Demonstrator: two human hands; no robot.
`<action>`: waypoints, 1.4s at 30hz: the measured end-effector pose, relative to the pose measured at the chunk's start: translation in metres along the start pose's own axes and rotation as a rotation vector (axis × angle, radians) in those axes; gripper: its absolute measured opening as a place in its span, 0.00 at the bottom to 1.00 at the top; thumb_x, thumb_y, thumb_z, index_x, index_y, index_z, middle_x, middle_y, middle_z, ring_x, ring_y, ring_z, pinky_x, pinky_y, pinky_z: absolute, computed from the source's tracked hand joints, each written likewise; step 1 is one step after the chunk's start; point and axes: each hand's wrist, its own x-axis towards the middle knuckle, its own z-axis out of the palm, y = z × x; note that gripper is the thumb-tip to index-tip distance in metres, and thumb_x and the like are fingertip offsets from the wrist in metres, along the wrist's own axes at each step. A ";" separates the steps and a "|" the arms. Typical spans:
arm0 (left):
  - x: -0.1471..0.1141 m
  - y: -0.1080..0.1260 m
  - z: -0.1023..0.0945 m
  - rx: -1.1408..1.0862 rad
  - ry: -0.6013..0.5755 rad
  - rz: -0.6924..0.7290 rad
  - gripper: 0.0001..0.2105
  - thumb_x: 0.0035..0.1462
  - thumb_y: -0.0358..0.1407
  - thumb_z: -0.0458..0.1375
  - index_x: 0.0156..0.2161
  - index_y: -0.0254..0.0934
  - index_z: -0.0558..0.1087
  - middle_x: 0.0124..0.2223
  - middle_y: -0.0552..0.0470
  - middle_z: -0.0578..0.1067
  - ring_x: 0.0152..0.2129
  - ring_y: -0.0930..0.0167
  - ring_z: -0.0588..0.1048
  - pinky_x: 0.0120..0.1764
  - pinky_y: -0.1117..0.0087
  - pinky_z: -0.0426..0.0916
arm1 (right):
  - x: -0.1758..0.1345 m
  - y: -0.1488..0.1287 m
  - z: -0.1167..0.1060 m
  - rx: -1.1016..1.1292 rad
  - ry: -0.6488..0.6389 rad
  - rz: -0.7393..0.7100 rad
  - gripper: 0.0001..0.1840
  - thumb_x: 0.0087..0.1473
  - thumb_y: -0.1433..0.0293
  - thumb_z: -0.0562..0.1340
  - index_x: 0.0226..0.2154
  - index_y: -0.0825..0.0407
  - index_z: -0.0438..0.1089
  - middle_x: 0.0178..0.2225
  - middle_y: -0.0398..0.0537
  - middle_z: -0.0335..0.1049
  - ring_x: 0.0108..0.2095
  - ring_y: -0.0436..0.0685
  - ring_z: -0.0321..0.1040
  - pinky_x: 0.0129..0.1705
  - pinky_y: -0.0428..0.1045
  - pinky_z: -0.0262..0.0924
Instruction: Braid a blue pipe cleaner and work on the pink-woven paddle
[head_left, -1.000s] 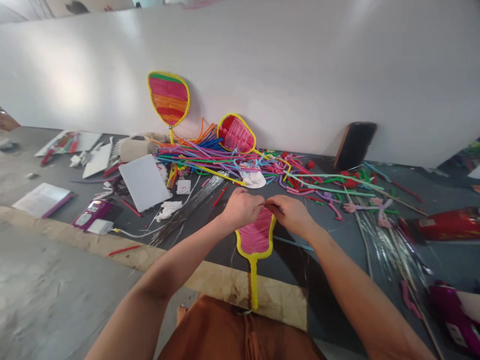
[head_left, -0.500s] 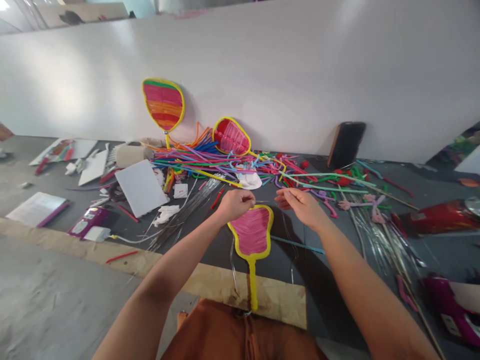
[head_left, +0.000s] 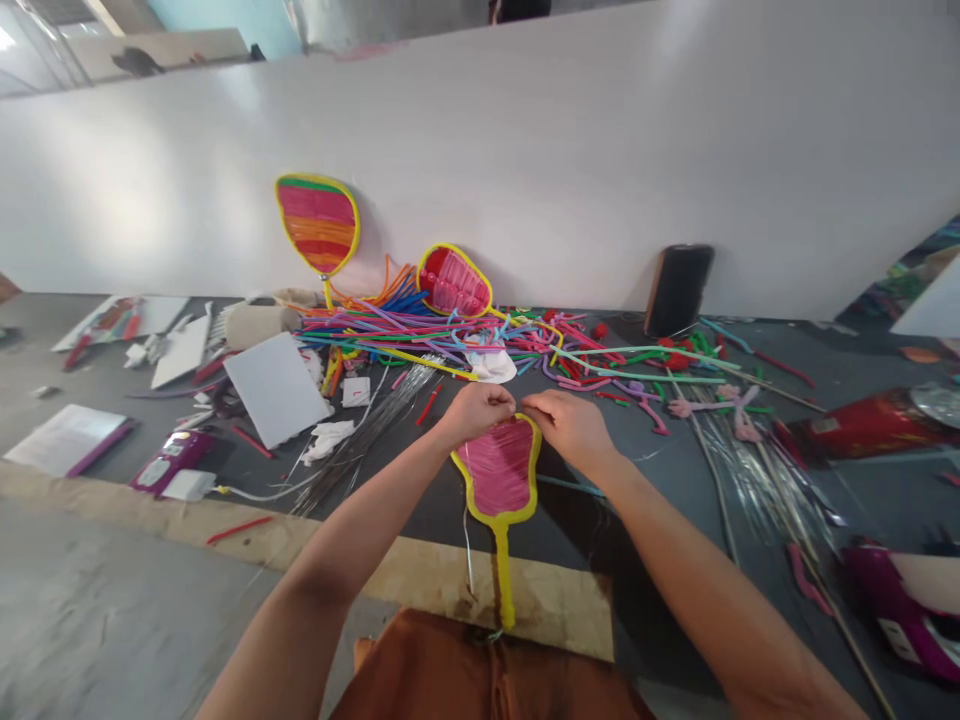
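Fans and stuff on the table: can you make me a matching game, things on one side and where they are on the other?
Things:
1. pink fan
2. striped fan
3. phone
4. white card

Places:
A. leaning on the wall, far right of the straws
B. flat on the table, left of the straws
C. under both hands
D. upright against the wall, highest up

Pairs: 1-C, 2-D, 3-A, 4-B

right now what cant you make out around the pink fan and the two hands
- Head view: top edge of the pink fan, covered by the left hand and right hand.
- What the fingertips pinch: too small to tell.
- Dark upright object against the wall: too blurred to identify.
- Magenta device: cut by the right edge.
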 end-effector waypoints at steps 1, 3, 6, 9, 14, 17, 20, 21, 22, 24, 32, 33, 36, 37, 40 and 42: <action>0.001 0.001 0.000 -0.021 -0.014 -0.011 0.07 0.46 0.35 0.57 0.28 0.31 0.74 0.21 0.57 0.71 0.20 0.77 0.67 0.26 0.77 0.59 | 0.000 0.000 0.000 -0.012 0.001 -0.014 0.09 0.59 0.68 0.57 0.36 0.48 0.74 0.34 0.46 0.76 0.36 0.54 0.72 0.35 0.47 0.61; 0.002 0.003 0.000 -0.071 -0.051 -0.037 0.07 0.46 0.35 0.58 0.27 0.31 0.74 0.20 0.58 0.70 0.19 0.78 0.66 0.25 0.77 0.58 | 0.000 0.000 0.000 -0.037 0.001 -0.049 0.10 0.59 0.69 0.56 0.36 0.48 0.73 0.34 0.46 0.76 0.35 0.54 0.72 0.34 0.46 0.60; 0.003 0.004 -0.002 -0.160 -0.132 -0.076 0.07 0.45 0.34 0.59 0.26 0.30 0.74 0.20 0.57 0.70 0.19 0.78 0.66 0.26 0.77 0.59 | -0.001 0.000 -0.003 -0.087 -0.004 -0.115 0.10 0.59 0.71 0.55 0.36 0.50 0.72 0.34 0.47 0.75 0.36 0.54 0.71 0.34 0.47 0.59; 0.002 0.007 -0.005 -0.246 -0.213 -0.111 0.06 0.44 0.32 0.60 0.26 0.30 0.75 0.21 0.56 0.72 0.20 0.78 0.68 0.28 0.77 0.62 | -0.003 0.001 -0.006 -0.102 -0.001 -0.167 0.10 0.59 0.71 0.54 0.36 0.50 0.72 0.35 0.48 0.75 0.37 0.55 0.71 0.36 0.47 0.60; 0.001 0.009 -0.012 -0.453 -0.377 -0.225 0.07 0.44 0.34 0.63 0.28 0.30 0.77 0.27 0.49 0.79 0.24 0.76 0.73 0.32 0.75 0.66 | -0.007 0.004 -0.010 -0.032 0.014 -0.212 0.11 0.60 0.71 0.53 0.36 0.49 0.71 0.35 0.49 0.75 0.36 0.55 0.71 0.39 0.48 0.62; 0.000 0.010 -0.012 -0.517 -0.396 -0.264 0.08 0.42 0.35 0.66 0.26 0.30 0.77 0.25 0.50 0.78 0.22 0.77 0.73 0.31 0.76 0.65 | -0.008 0.003 -0.011 -0.015 0.032 -0.233 0.12 0.60 0.71 0.52 0.36 0.50 0.71 0.34 0.49 0.75 0.36 0.55 0.71 0.39 0.48 0.63; -0.001 0.013 -0.012 -0.515 -0.367 -0.280 0.09 0.39 0.35 0.68 0.25 0.30 0.76 0.22 0.52 0.77 0.19 0.78 0.71 0.28 0.77 0.64 | -0.008 0.001 -0.011 0.006 0.045 -0.231 0.12 0.61 0.70 0.52 0.37 0.49 0.71 0.33 0.49 0.75 0.36 0.55 0.71 0.39 0.49 0.63; -0.002 0.013 -0.012 -0.518 -0.365 -0.285 0.09 0.39 0.35 0.69 0.25 0.30 0.76 0.22 0.52 0.77 0.18 0.79 0.70 0.27 0.77 0.63 | -0.008 0.000 -0.011 0.014 0.050 -0.221 0.12 0.61 0.70 0.53 0.36 0.49 0.71 0.33 0.49 0.75 0.36 0.55 0.71 0.40 0.49 0.63; -0.003 0.014 -0.012 -0.521 -0.366 -0.289 0.10 0.39 0.36 0.69 0.25 0.30 0.76 0.22 0.52 0.77 0.18 0.79 0.70 0.27 0.77 0.63 | -0.009 0.000 -0.012 0.021 0.056 -0.207 0.12 0.61 0.70 0.53 0.36 0.49 0.71 0.33 0.49 0.75 0.36 0.55 0.71 0.39 0.49 0.64; -0.004 0.015 -0.014 -0.524 -0.371 -0.282 0.11 0.38 0.37 0.69 0.25 0.30 0.76 0.23 0.52 0.77 0.19 0.79 0.70 0.27 0.77 0.63 | -0.009 -0.001 -0.013 0.034 0.067 -0.183 0.11 0.61 0.70 0.52 0.36 0.49 0.71 0.32 0.49 0.75 0.36 0.55 0.71 0.39 0.49 0.63; -0.005 0.013 -0.017 -0.526 -0.396 -0.230 0.12 0.40 0.38 0.69 0.27 0.31 0.77 0.25 0.51 0.78 0.22 0.78 0.71 0.28 0.77 0.62 | -0.009 -0.003 -0.016 0.042 0.063 -0.182 0.11 0.61 0.69 0.52 0.36 0.49 0.70 0.32 0.49 0.74 0.35 0.55 0.70 0.38 0.48 0.62; -0.004 0.013 -0.016 -0.536 -0.401 -0.231 0.12 0.39 0.38 0.69 0.27 0.31 0.77 0.25 0.51 0.78 0.21 0.79 0.71 0.28 0.77 0.62 | -0.010 -0.003 -0.016 0.036 0.061 -0.188 0.11 0.61 0.70 0.52 0.36 0.49 0.70 0.32 0.49 0.74 0.35 0.55 0.70 0.37 0.48 0.62; -0.004 0.013 -0.016 -0.554 -0.408 -0.245 0.13 0.39 0.39 0.70 0.28 0.31 0.76 0.25 0.52 0.77 0.21 0.79 0.71 0.28 0.78 0.62 | -0.010 -0.002 -0.015 0.032 0.061 -0.191 0.10 0.61 0.70 0.52 0.35 0.50 0.70 0.31 0.48 0.73 0.34 0.55 0.70 0.37 0.47 0.61; -0.004 0.013 -0.016 -0.556 -0.405 -0.250 0.14 0.39 0.39 0.70 0.28 0.31 0.76 0.25 0.52 0.77 0.21 0.79 0.71 0.28 0.77 0.62 | -0.011 -0.003 -0.015 0.042 0.061 -0.176 0.10 0.61 0.70 0.52 0.35 0.50 0.69 0.30 0.48 0.73 0.33 0.54 0.70 0.36 0.47 0.61; -0.003 0.011 -0.016 -0.567 -0.395 -0.249 0.15 0.39 0.40 0.70 0.29 0.30 0.76 0.25 0.52 0.78 0.22 0.78 0.72 0.28 0.77 0.62 | -0.012 -0.005 -0.016 0.126 0.098 -0.083 0.10 0.61 0.69 0.52 0.34 0.49 0.68 0.31 0.47 0.72 0.33 0.53 0.69 0.36 0.47 0.61; -0.003 0.010 -0.016 -0.588 -0.397 -0.239 0.15 0.39 0.40 0.70 0.29 0.30 0.76 0.26 0.52 0.78 0.22 0.79 0.72 0.28 0.78 0.62 | -0.011 -0.008 -0.016 0.205 0.113 -0.017 0.09 0.61 0.68 0.53 0.34 0.49 0.68 0.31 0.46 0.73 0.32 0.53 0.69 0.36 0.46 0.61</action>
